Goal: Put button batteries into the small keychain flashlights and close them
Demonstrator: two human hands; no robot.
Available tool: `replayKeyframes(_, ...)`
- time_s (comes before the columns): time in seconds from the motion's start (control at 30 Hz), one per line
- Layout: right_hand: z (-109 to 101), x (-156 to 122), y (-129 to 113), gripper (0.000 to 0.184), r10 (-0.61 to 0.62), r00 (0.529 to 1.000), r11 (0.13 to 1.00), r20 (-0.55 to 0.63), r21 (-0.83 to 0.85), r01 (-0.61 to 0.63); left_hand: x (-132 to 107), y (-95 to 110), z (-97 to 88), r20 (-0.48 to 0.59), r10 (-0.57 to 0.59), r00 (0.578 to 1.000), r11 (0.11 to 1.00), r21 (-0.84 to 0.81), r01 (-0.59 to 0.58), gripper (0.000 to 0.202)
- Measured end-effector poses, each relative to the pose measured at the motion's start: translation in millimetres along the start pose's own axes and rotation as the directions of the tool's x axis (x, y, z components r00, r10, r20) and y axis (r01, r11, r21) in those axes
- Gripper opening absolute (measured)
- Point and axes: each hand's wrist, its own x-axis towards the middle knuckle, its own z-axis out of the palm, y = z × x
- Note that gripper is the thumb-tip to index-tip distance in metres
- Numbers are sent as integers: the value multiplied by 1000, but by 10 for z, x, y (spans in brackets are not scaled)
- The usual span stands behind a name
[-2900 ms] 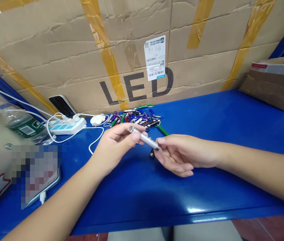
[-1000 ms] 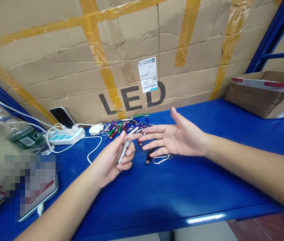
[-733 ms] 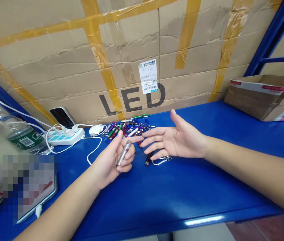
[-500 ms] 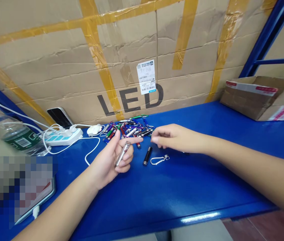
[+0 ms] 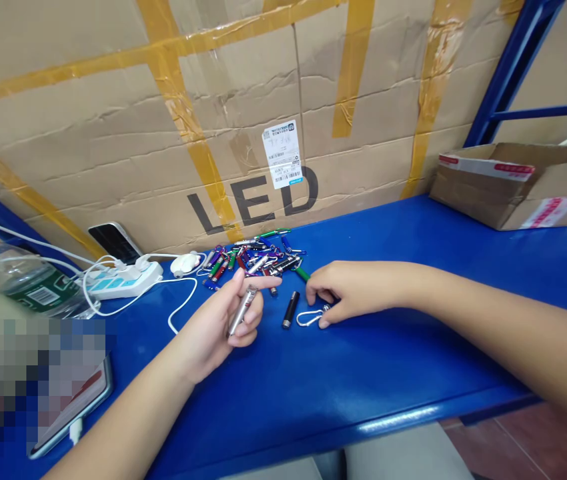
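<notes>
My left hand (image 5: 233, 320) is curled around a small silver flashlight (image 5: 243, 311), its index finger stretched out to the right. My right hand (image 5: 343, 293) is low over the table, thumb and fingers apart around the end of a silver carabiner clip (image 5: 308, 319). The clip's end is partly hidden by the fingers, and whether they touch it I cannot tell. Between my hands lies a small black flashlight (image 5: 290, 310). A green piece (image 5: 303, 273) shows just behind my right fingers. Further back is a pile of coloured mini flashlights with clips (image 5: 258, 257).
A white power strip (image 5: 128, 280) with cables, a bottle (image 5: 38, 283) and a phone leaning upright (image 5: 113, 241) stand at left. Nearer lies a tablet-like device (image 5: 76, 413), partly blurred out. A large cardboard box (image 5: 243, 133) backs the blue table (image 5: 283, 393); an open carton (image 5: 493, 193) sits right.
My right hand has moved down and nearer, over the clip's end, uncovering a green piece behind it. My left hand still holds the silver flashlight. The view has shifted slightly.
</notes>
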Motion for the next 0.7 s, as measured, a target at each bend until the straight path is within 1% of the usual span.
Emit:
replayKeyframes(0.07,33,16,-48,23,-9,1000,1000,4,-19,9,-5,-8,7,-7,-4,1000,1000,17,4,42)
replayKeyframes(0.13,57,23,-85,12,-34,999,999,-23,-37,34,-12,-18,8,-11,-7,1000,999,42,8,42)
replayKeyframes(0.2,78,27,-111,8,-55,996,997,-68,-57,51,-18,-29,6,-17,-5,1000,996,86,6,40)
replayKeyframes(0.27,100,36,-126,8,-50,994,996,-102,-84,41,-22,-37,2,-26,-4,1000,991,137,7,38)
replayKeyframes(0.4,141,68,-119,23,-6,985,987,-175,-160,-23,-22,-39,-2,-61,-7,998,982,189,18,37)
replayKeyframes(0.43,147,77,-106,24,0,980,982,-201,-185,-38,-22,-37,-1,-67,-3,998,981,195,16,37)
replayKeyframes(0.5,154,92,-65,20,15,972,973,-234,-221,-69,-21,-34,0,-74,-1,997,979,204,16,37)
replayKeyframes(0.6,151,110,2,14,31,974,969,-225,-232,-84,-18,-38,0,-76,-3,997,974,225,20,37)
replayKeyframes(0.7,146,122,25,15,51,974,962,-222,-251,-108,-12,-52,1,-75,-18,997,966,258,36,37)
